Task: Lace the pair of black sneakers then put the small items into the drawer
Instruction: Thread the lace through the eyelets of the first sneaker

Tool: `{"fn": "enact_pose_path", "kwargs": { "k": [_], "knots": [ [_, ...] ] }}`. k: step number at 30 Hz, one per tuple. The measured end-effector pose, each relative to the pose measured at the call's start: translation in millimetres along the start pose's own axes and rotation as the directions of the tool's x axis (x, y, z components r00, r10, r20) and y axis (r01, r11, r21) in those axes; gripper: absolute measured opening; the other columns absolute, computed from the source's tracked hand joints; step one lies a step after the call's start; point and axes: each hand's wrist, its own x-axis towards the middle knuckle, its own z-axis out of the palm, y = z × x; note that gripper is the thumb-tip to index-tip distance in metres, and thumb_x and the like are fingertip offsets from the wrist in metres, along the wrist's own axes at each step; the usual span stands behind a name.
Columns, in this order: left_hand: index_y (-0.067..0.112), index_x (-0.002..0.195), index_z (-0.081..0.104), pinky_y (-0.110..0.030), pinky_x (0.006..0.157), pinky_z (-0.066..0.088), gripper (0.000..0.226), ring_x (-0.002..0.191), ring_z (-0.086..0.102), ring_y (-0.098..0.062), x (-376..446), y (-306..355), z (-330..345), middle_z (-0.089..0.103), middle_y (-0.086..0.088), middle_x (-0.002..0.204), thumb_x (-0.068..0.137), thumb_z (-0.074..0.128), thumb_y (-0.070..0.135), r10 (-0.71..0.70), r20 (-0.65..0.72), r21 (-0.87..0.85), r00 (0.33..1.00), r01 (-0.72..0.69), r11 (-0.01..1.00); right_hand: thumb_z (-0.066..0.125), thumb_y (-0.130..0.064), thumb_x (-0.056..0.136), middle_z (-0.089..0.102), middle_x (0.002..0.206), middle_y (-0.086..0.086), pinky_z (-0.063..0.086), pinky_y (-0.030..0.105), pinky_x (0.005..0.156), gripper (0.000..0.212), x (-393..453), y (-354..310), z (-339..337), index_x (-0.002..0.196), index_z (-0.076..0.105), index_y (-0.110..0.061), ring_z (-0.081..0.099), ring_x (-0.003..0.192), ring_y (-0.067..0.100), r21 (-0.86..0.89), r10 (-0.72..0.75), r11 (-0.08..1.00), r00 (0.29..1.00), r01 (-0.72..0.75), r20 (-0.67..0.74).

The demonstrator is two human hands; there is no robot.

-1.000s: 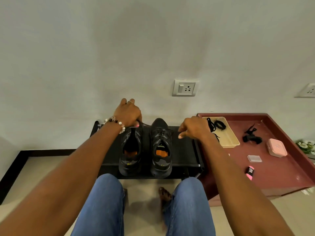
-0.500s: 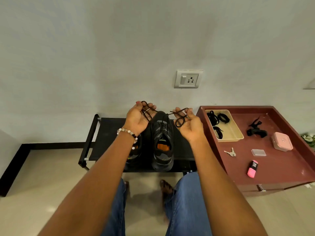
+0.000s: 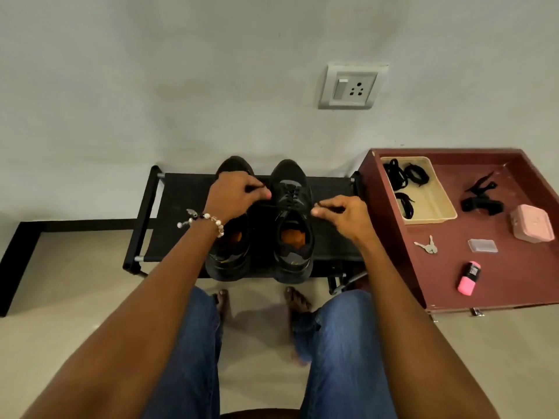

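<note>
Both hands over right sneaker (on black rack): left hand and right hand fingers pinching lace ends.

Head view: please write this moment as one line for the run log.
stage: lacing | left hand: pinches lace end | right hand: pinches lace end | right sneaker: on black rack | keys, pink marker: not stowed

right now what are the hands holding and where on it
Each hand pinches one end of the black lace of the right sneaker: the left hand at the left end, the right hand at the right end, in its fingers.
</note>
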Motion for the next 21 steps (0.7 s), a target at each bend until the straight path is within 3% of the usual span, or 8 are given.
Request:
{"fn": "enact_pose_path", "kwargs": {
  "k": [2,3,6,10,16,18,21],
  "knots": [
    [0.031,0.107,0.073,-0.029,0.069,0.044,0.036,0.095,0.062,-0.017,3,6,-3,0.069,0.006,0.102,0.079,0.069,0.053,0.059,0.211,0.323,0.976,-0.126,0.938,0.086,-0.026,0.069,0.074,0.095,0.006,0.052,0.025,0.081,0.035,0,2,-1,0.097,0.077,-0.007,0.068,0.089,0.015,-0.213,-0.058,0.973,0.988,0.088,0.144],
    [0.033,0.106,0.073,-0.028,0.067,0.043,0.035,0.093,0.062,-0.018,5,6,-3,0.069,0.007,0.101,0.079,0.068,0.055,0.065,0.25,0.397,0.966,-0.163,0.903,0.086,-0.023,0.07,0.074,0.096,0.008,0.051,0.023,0.08,0.033,0,1,-3,0.097,0.077,-0.005,0.068,0.089,0.015,-0.234,-0.067,0.966,0.984,0.105,0.165],
    [0.034,0.095,0.074,-0.027,0.063,0.041,0.022,0.079,0.059,-0.011,9,3,-8,0.068,0.01,0.085,0.083,0.066,0.051,0.01,0.209,0.286,0.978,-0.071,0.956,0.081,-0.015,0.078,0.075,0.092,0.005,0.05,0.022,0.083,0.02,1,-6,-8,0.095,0.078,-0.005,0.066,0.087,0.011,-0.171,-0.089,0.979,0.989,0.109,0.122],
    [0.029,0.081,0.075,-0.023,0.054,0.037,0.015,0.066,0.059,-0.01,2,-6,5,0.064,0.011,0.067,0.085,0.068,0.041,-0.122,0.066,0.024,0.99,0.12,0.992,0.075,-0.015,0.084,0.072,0.079,-0.001,0.052,0.025,0.081,0.005,6,-3,-6,0.083,0.077,-0.01,0.066,0.082,0.01,-0.021,0.079,0.997,0.997,-0.079,0.022],
    [0.014,0.079,0.075,-0.024,0.054,0.038,0.023,0.058,0.053,-0.017,-11,-7,25,0.055,0.002,0.058,0.089,0.064,0.031,-0.098,-0.095,0.184,0.991,0.114,0.976,0.074,-0.013,0.084,0.071,0.075,0.0,0.049,0.025,0.076,0.008,-3,16,9,0.077,0.077,-0.01,0.064,0.074,0.005,0.086,0.281,0.958,0.957,-0.275,-0.068],
    [0.01,0.074,0.073,-0.026,0.055,0.04,0.026,0.066,0.055,-0.02,-14,-3,29,0.05,0.002,0.055,0.09,0.061,0.027,-0.099,-0.127,0.214,0.987,0.125,0.969,0.076,-0.015,0.083,0.072,0.078,-0.002,0.052,0.027,0.08,0.007,-1,13,9,0.077,0.077,-0.012,0.066,0.082,0.009,0.085,0.287,0.956,0.954,-0.279,-0.09],
    [0.009,0.082,0.074,-0.035,0.071,0.046,0.028,0.1,0.054,-0.031,-20,1,32,0.062,-0.007,0.074,0.091,0.055,0.027,-0.059,-0.114,0.313,0.992,0.092,0.945,0.079,-0.018,0.08,0.071,0.083,-0.006,0.05,0.026,0.088,0.004,-3,9,6,0.081,0.076,-0.015,0.065,0.093,0.009,0.044,0.274,0.961,0.96,-0.272,-0.053]
  ]
}}
